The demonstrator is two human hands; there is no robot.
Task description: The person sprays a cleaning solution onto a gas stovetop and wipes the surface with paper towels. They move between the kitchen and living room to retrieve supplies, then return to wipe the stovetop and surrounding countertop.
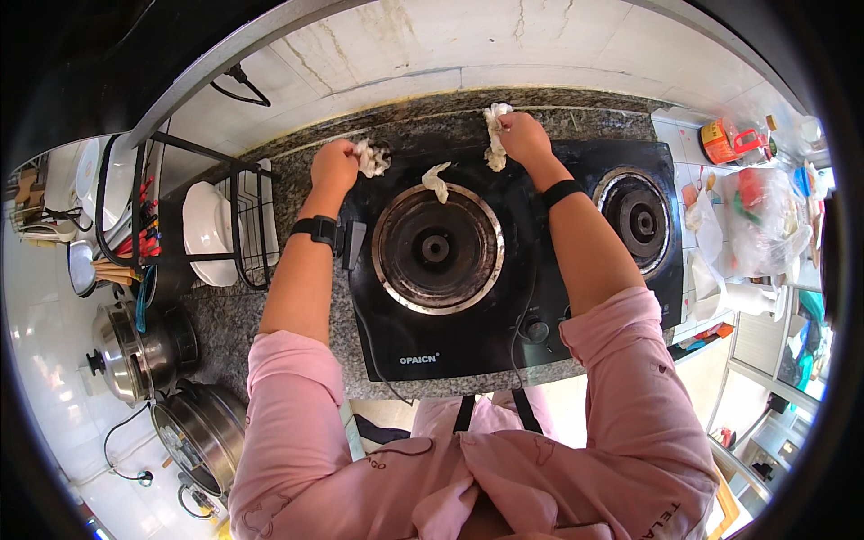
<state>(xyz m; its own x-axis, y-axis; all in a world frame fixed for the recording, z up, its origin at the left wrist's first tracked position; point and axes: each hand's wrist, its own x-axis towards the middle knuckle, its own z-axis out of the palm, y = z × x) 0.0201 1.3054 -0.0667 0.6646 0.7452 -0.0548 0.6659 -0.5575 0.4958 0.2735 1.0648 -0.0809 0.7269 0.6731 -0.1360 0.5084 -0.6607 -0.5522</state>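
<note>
My left hand (pixel 335 169) pinches a crumpled, soiled paper tissue (pixel 372 159) at the back left corner of a black gas cooktop (pixel 466 344). Farther right, my right hand (pixel 525 138) grips a longer wad of dirty tissue (pixel 496 138) over the cooktop's back edge. Between the hands, a third twisted piece of tissue (pixel 436 181) lies across the rear rim of the left burner (pixel 435 283). The right burner (pixel 634 223) sits beyond my right forearm. Both burner rings look stained, and no pan supports stand on them.
Left of the cooktop is a black metal rack (pixel 236 202) with white dishes (pixel 209 233). Stainless steel pots (pixel 128 351) stand nearer me. A stained tiled wall (pixel 432 47) rises behind the granite counter (pixel 270 364). To the right are a bottle (pixel 719 140) and plastic bags (pixel 766 216).
</note>
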